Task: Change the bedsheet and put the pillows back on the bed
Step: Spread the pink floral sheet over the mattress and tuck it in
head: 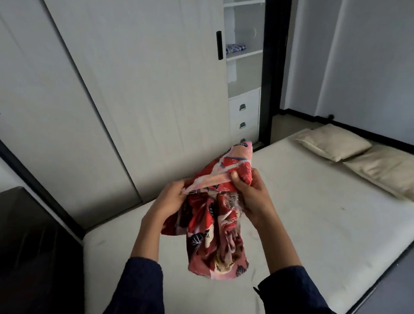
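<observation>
Fingers (178,188) of the left hand (171,199) are curled round the left end of a pale folded hem, pinching it shut. That hem belongs to the bedsheet (217,228), a red and pink patterned cloth bunched into a bundle held in the air between both hands. The bundle's long axis runs near-vertical: its top end rises on the far side of the hands, and its loose lower end hangs toward the near side, clear of the bed. To its right, the right hand (253,199) grips the other end of the hem, thumb pressed on top and the remaining fingers wrapped underneath. Both hands are equally on the cloth, so neither is the nearer. Judged from this, the step in hand is finding an edge to open the bundle out. The bare mattress (307,217) lies directly below and stretches away to the far right, so the spread would need to go that way. Two uncovered pillows (334,142) rest at the far right end, well apart from the hands. Fingertips on both sides are buried in folds. The cloth's full size cannot be judged while bunched. The right-hand pillow is cut off by the frame edge, and dark sleeves (140,289) hide the mattress's near edge.
</observation>
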